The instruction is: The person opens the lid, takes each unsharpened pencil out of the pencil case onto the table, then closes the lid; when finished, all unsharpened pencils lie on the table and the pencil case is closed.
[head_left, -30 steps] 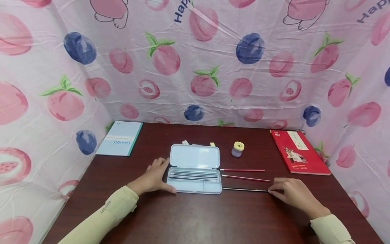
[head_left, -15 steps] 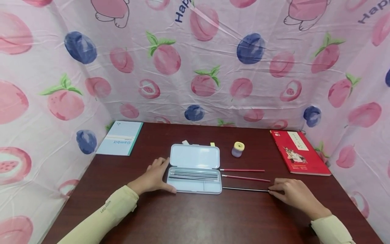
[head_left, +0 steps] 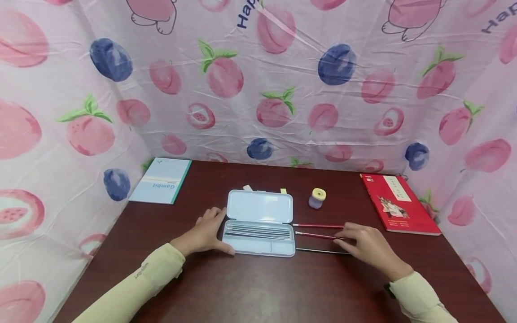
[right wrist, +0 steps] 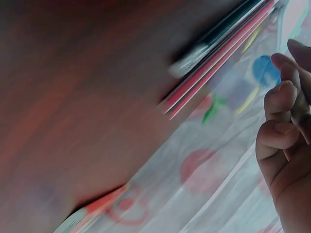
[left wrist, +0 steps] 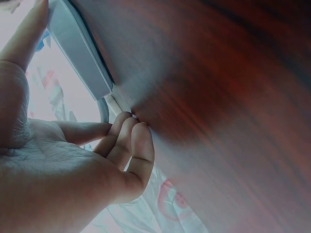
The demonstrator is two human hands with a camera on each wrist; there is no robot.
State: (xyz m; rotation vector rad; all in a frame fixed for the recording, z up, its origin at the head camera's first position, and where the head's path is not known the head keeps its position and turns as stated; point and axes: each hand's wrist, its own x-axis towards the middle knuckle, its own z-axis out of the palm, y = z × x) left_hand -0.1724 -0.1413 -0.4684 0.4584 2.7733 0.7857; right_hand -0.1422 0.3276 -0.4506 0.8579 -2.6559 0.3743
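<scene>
A pale blue pencil case (head_left: 246, 246) lies unfolded mid-table, several slim dark pencils (head_left: 258, 230) in its back compartment. My left hand (head_left: 205, 234) rests at its left end, thumb against the front corner and fingers near the hinge; in the left wrist view the fingertips (left wrist: 142, 133) touch the table. To the case's right lie two red pencils (head_left: 315, 235) and one black pencil (head_left: 319, 250). My right hand (head_left: 365, 246) hovers over the right ends of the pencils; in the right wrist view its fingers (right wrist: 274, 133) are loosely bent, apart from the pencils, and hold nothing visible.
Behind the case sit a small white piece (head_left: 247, 188), a yellow piece (head_left: 283, 191) and a yellow-and-purple jar-like item (head_left: 317, 198). A blue notebook (head_left: 159, 181) lies back left, a red book (head_left: 400, 204) back right. A fruit-print cloth (head_left: 266, 67) surrounds the table.
My right hand has let go of the black pencil's right end and moved left and slightly back, over the red pencils' ends. The left hand and the case have stayed in place.
</scene>
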